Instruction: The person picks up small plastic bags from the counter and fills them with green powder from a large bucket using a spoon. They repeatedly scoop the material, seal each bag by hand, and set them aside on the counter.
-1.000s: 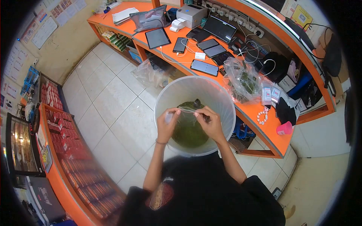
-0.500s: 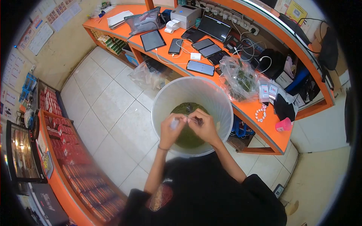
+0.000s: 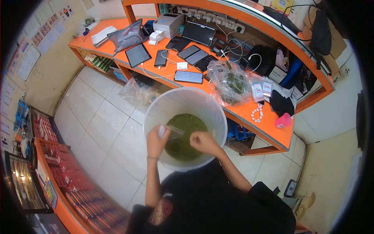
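Observation:
A large translucent plastic bucket [image 3: 156, 111] sits in front of me with green leafy material [image 3: 185, 134] in its bottom. Over its near rim my left hand [image 3: 156, 140] grips a small clear plastic bag [image 3: 171, 131] that points toward the bucket's middle. My right hand [image 3: 202, 142] hovers beside it over the bucket with the fingers curled; whether it holds anything is hidden from view.
An orange counter [image 3: 249, 115] runs behind the bucket with phones [image 3: 188, 77], tablets [image 3: 137, 55], a label printer [image 3: 166, 24], a clear bag of green material [image 3: 230, 82], small packets [image 3: 261, 89] and a pink cup [image 3: 283, 121]. Shelves of red boxes [image 3: 58, 167] line the left. White floor tiles [image 3: 101, 117] lie between.
My hands were together stretching the small bag's opening; they have since parted, the left keeping the bag, the right drawn back. The view has shifted, so the bucket appears lower left.

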The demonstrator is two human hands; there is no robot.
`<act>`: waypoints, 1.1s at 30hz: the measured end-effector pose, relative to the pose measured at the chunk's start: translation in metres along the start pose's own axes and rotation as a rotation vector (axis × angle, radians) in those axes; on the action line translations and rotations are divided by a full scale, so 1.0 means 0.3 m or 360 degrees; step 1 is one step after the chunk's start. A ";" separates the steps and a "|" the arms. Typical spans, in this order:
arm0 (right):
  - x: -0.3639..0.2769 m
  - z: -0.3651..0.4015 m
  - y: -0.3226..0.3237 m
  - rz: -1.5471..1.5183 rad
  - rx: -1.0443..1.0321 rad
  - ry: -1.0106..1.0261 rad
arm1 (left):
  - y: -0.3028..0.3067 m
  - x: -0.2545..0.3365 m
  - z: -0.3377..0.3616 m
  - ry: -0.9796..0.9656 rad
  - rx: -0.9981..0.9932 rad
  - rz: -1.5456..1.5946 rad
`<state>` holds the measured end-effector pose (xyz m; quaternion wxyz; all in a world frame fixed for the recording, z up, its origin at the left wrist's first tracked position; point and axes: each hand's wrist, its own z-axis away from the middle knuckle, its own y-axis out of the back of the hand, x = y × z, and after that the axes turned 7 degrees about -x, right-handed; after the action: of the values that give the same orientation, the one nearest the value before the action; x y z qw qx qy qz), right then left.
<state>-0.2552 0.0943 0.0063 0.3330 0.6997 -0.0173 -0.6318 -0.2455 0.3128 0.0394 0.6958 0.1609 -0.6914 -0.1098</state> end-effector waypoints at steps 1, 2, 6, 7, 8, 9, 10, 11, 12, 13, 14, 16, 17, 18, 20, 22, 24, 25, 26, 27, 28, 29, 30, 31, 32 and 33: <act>0.020 0.008 -0.003 0.0101 -0.0103 -0.0148 | -0.014 -0.012 -0.045 -0.0193 -0.0102 -0.0331; 0.043 0.009 -0.011 0.0108 -0.0093 -0.0147 | -0.027 -0.019 -0.093 -0.0386 -0.0198 -0.0663; 0.036 0.010 -0.014 0.0199 -0.0112 -0.0178 | -0.190 0.329 -0.229 -0.0925 -0.0047 -0.0030; 0.023 0.012 -0.011 0.0116 -0.0083 -0.0166 | -0.226 0.397 -0.247 -0.1058 -0.0113 -0.0010; 0.025 0.009 -0.011 0.0123 -0.0070 -0.0171 | -0.253 0.437 -0.255 -0.1190 -0.0181 0.0012; 0.028 0.006 -0.011 0.0123 -0.0026 -0.0120 | -0.273 0.440 -0.256 -0.1198 -0.0190 0.0021; 0.031 0.006 -0.009 0.0123 0.0017 -0.0069 | -0.296 0.431 -0.259 -0.1127 -0.0292 0.0057; 0.034 0.006 -0.008 0.0124 0.0028 -0.0074 | -0.315 0.418 -0.263 -0.1053 -0.0394 0.0089; 0.028 0.004 -0.005 0.0029 0.0153 -0.0086 | -0.321 0.381 -0.263 -0.1057 -0.0404 0.0088; 0.019 0.001 -0.002 -0.0072 0.0278 -0.0096 | -0.311 0.322 -0.259 -0.0603 -0.0697 0.0515; 0.010 0.001 0.001 -0.0083 0.0281 -0.0099 | -0.300 0.261 -0.251 -0.0119 -0.0965 0.0927; -0.020 -0.007 0.015 -0.0683 0.0546 -0.0122 | -0.272 0.153 -0.232 -0.0021 -0.0960 0.1110; -0.034 -0.014 0.020 -0.0692 0.0532 -0.0123 | -0.261 0.107 -0.220 0.0070 -0.0945 0.1305; -0.048 -0.020 0.024 -0.0773 0.0515 -0.0110 | -0.240 0.101 -0.195 0.0082 -0.0928 0.1303; -0.105 -0.032 0.036 -0.0798 0.0445 -0.0186 | -0.193 0.102 -0.142 0.0285 -0.0946 0.1485; -0.083 -0.053 0.004 -0.0807 0.0452 -0.0105 | -0.175 0.070 -0.111 0.0255 -0.0914 0.1499; -0.074 -0.072 -0.008 -0.0793 0.0490 -0.0002 | -0.140 0.065 -0.082 0.0285 -0.0909 0.1557; -0.083 -0.070 -0.007 -0.0796 0.0472 -0.0003 | -0.127 0.064 -0.066 0.0289 -0.0892 0.1559; -0.096 -0.064 -0.002 -0.0893 0.0422 -0.0093 | -0.117 0.062 -0.051 0.0314 -0.0897 0.1604; -0.111 -0.060 0.002 -0.0987 0.0372 -0.0184 | -0.110 0.058 -0.040 0.0338 -0.0904 0.1650; -0.090 -0.064 -0.013 -0.0987 0.0361 -0.0187 | -0.113 0.045 -0.034 0.0340 -0.0893 0.1654; -0.051 -0.072 -0.035 -0.0821 0.0345 -0.0062 | -0.123 0.027 -0.031 0.0291 -0.0850 0.1648; -0.046 -0.077 -0.044 -0.0655 0.0330 0.0062 | -0.126 0.028 -0.028 0.0242 -0.0810 0.1641; -0.040 -0.075 -0.047 -0.0655 0.0325 0.0061 | -0.126 0.030 -0.024 0.0243 -0.0805 0.1643; -0.036 -0.073 -0.048 -0.0596 0.0323 0.0103 | -0.125 0.034 -0.021 0.0316 -0.0775 0.1705; -0.045 -0.072 -0.042 -0.0536 0.0322 0.0145 | -0.124 0.040 -0.020 0.0388 -0.0745 0.1766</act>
<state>-0.2435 0.1198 0.0114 0.1510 0.7505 0.0518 -0.6413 -0.2367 0.2744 0.0367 0.7400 -0.3686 -0.5451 0.1390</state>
